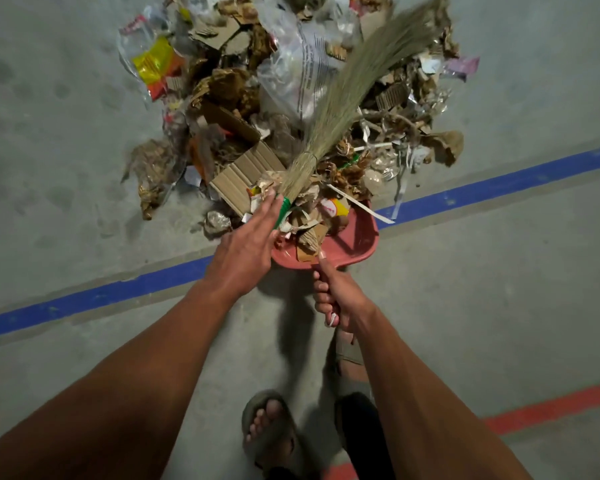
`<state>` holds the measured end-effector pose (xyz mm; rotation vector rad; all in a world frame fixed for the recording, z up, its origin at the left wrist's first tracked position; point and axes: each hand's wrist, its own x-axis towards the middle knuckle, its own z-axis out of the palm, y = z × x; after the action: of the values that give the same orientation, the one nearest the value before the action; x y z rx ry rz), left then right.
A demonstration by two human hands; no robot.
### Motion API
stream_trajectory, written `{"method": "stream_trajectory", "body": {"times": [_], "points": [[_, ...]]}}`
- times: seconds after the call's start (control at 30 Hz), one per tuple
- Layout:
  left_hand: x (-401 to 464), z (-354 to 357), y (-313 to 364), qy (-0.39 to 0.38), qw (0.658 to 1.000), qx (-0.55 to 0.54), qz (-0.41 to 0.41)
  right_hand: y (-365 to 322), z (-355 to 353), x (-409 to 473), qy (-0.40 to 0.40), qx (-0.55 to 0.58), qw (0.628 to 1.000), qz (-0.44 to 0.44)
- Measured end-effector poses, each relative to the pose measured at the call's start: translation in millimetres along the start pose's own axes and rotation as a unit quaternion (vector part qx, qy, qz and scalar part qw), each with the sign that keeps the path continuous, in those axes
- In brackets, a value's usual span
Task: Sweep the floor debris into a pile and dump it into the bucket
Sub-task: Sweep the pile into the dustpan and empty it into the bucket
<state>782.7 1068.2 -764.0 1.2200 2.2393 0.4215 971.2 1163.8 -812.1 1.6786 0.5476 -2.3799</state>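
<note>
A big pile of debris (pixel 284 84), cardboard scraps, plastic bags and wrappers, lies on the concrete floor ahead of me. A grass broom (pixel 354 91) lies across the pile with its green-wrapped handle end near my left hand (pixel 246 251). The fingers of that hand are stretched out against the handle. My right hand (pixel 333 299) grips the handle of a red dustpan (pixel 357 244), which sits at the pile's near edge with scraps of paper and cardboard in it. No bucket is in view.
A blue line (pixel 118 292) runs diagonally across the grey floor under the dustpan. A red line (pixel 548 410) crosses at the lower right. My feet in sandals (pixel 267 431) stand below the hands.
</note>
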Motion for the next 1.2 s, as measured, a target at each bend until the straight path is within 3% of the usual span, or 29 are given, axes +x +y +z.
{"method": "stream_trajectory", "body": {"times": [0.27,0.57,0.93,1.2], "points": [[-35,53,-17,-0.075,0.997,-0.010,-0.011,-10,-18,12,-0.028,-0.019,0.999,-0.003],[-38,28,14,-0.050,0.998,0.001,-0.036,-30,-18,-11,-0.043,-0.017,0.999,0.008],[-54,33,19,-0.111,0.993,0.028,-0.017,-18,-17,-34,-0.030,-0.010,0.999,0.008],[-67,-19,60,-0.141,0.988,0.058,-0.008,-33,-2,-109,-0.016,-0.008,1.000,-0.013]]}}
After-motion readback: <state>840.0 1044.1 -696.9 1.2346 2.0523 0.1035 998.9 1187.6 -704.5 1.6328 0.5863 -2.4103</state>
